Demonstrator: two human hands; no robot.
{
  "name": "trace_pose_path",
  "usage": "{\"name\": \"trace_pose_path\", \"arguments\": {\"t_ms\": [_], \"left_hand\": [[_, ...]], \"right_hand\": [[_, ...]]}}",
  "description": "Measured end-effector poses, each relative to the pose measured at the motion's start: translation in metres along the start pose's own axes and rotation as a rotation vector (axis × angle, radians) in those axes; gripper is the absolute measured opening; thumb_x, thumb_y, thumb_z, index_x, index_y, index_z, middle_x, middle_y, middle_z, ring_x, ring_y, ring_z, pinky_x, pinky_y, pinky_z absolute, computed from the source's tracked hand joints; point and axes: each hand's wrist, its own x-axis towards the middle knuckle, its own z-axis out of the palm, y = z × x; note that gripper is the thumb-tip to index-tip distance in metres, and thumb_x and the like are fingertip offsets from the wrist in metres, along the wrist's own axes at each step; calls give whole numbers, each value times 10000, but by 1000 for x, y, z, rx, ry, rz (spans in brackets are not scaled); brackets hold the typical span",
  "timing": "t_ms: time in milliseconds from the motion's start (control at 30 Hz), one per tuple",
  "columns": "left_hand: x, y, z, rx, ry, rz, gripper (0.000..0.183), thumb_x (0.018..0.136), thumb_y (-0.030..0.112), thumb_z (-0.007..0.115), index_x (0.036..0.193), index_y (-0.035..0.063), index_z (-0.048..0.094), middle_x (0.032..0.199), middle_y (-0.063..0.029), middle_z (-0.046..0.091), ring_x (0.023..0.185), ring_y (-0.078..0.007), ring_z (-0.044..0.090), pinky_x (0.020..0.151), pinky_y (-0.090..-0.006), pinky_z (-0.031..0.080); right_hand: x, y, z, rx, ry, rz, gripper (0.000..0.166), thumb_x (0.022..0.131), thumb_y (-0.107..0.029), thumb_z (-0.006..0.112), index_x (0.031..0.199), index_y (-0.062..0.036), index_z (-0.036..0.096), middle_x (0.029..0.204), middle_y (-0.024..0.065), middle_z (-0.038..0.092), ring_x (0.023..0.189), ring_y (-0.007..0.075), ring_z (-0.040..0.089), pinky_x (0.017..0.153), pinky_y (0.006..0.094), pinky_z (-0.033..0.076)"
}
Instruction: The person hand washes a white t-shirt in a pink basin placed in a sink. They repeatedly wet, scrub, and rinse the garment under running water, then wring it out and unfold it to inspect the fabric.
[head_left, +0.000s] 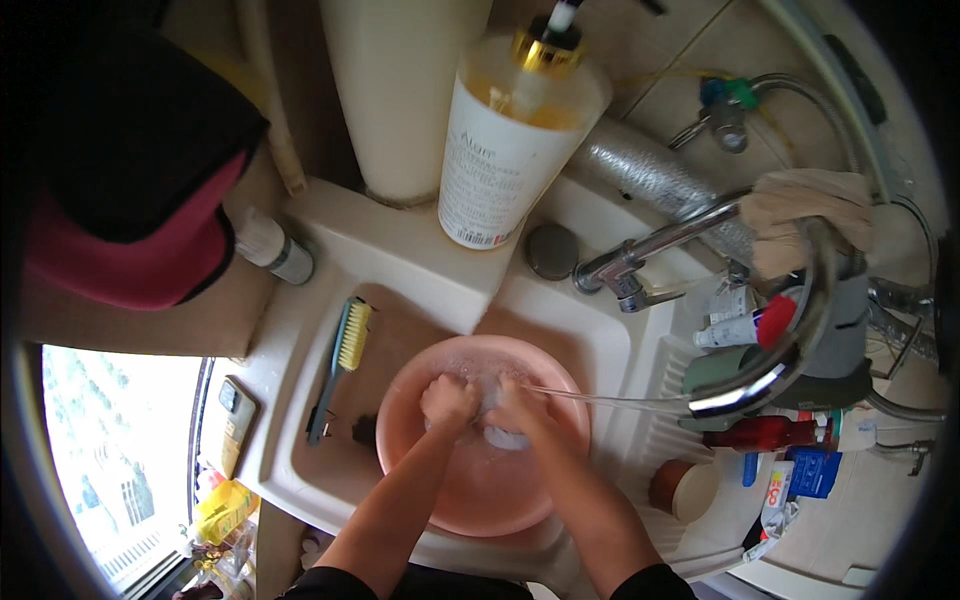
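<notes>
A round pink plastic basin (484, 517) with water in it rests in the pale sink. Inside it, my left hand (450, 399) and my right hand (517, 405) are close together, with fingers curled. Both grip a wet white cloth (506, 438), which shows between them and below my right hand; my fingers hide most of it. Water runs in a thin stream (600, 397) from the curved chrome faucet spout (739, 397) toward my right hand. Bubbles float near the basin's far side.
A scrubbing brush (341, 367) with yellow bristles leans in the sink left of the basin. Behind stands a large pump bottle (510, 165). A phone (229, 427) lies on the left rim. To the right are a brown jar (682, 490) and a red bottle (765, 433).
</notes>
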Motion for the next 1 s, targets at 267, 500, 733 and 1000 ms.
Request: {"name": "trace_pose_path", "arguments": {"t_ms": [267, 500, 733, 1000], "left_hand": [[-42, -25, -55, -1298, -989, -76, 896, 849, 783, 252, 1415, 103, 395, 1357, -138, 510, 1201, -331, 527, 971, -488, 471], [-75, -19, -51, -1721, -881, -70, 575, 938, 475, 474, 1354, 78, 471, 1325, -145, 534, 1197, -325, 528, 1023, -443, 439], [-66, -4, -70, -1373, -1128, -81, 621, 790, 369, 695, 1255, -2, 517, 1121, -145, 644, 1000, -291, 642, 908, -404, 511], [-68, 20, -100, -1566, -971, -58, 525, 724, 143, 710, 1199, 30, 520, 1029, -112, 632, 946, -266, 638, 856, -393, 525]], "right_hand": [[-47, -16, -32, 746, 185, -320, 653, 506, -77, 820, 1100, -7, 558, 1121, 118, 624, 1038, 237, 600, 909, 319, 468], [-80, -30, -45, 824, 17, -157, 798, 582, -120, 806, 1294, -22, 459, 1262, 153, 563, 1211, 324, 519, 1044, 374, 385], [-103, 21, -120, 126, 219, -437, 950, 644, -376, 856, 1406, -77, 376, 1331, 160, 519, 1227, 347, 501, 1017, 421, 410], [-2, 110, -130, 1141, 740, -46, 719, 754, 58, 548, 1422, 9, 284, 1146, 127, 588, 1010, 208, 583, 788, 319, 502]]}}
